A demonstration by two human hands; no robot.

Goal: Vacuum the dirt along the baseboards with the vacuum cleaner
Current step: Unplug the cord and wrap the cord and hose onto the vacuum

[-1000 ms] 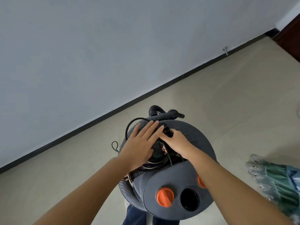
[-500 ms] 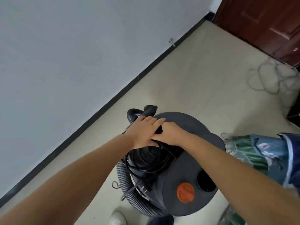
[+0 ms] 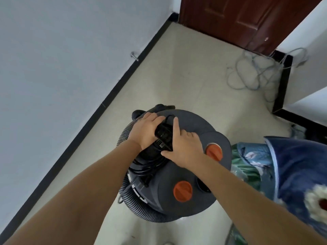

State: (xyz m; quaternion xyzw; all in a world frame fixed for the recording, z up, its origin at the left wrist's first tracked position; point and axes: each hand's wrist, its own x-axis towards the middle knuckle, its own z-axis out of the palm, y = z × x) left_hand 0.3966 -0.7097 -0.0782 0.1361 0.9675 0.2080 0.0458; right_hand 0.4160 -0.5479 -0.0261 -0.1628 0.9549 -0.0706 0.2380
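Vacuum cleaner point(image 3: 185, 167), a dark grey round plastic canister with two orange knobs point(image 3: 182, 191) on its lid, stands on the pale beige tiled floor point(image 3: 185, 71) just beside the black baseboard point(image 3: 113, 92), which runs along the foot of the grey-white wall point(image 3: 62, 59). A ribbed grey hose point(image 3: 134, 207) curls round the canister's wall side, touching it. Both hands sit on the lid: the left hand point(image 3: 144, 130) is curled closed round one side of a black block-shaped plug point(image 3: 163, 132), and the right hand point(image 3: 184, 147) pinches the other side, index finger stretched out along it (black cord coiled beneath). Ahead, open floor runs along the baseboard to a dark red-brown wooden door point(image 3: 244, 20). A small metal door stop point(image 3: 134, 56) juts from the wall low down. Loose pale blue cables point(image 3: 254, 75) lie tangled by the door corner. A blue and green floral quilt point(image 3: 283, 172) crowds the canister's right side.
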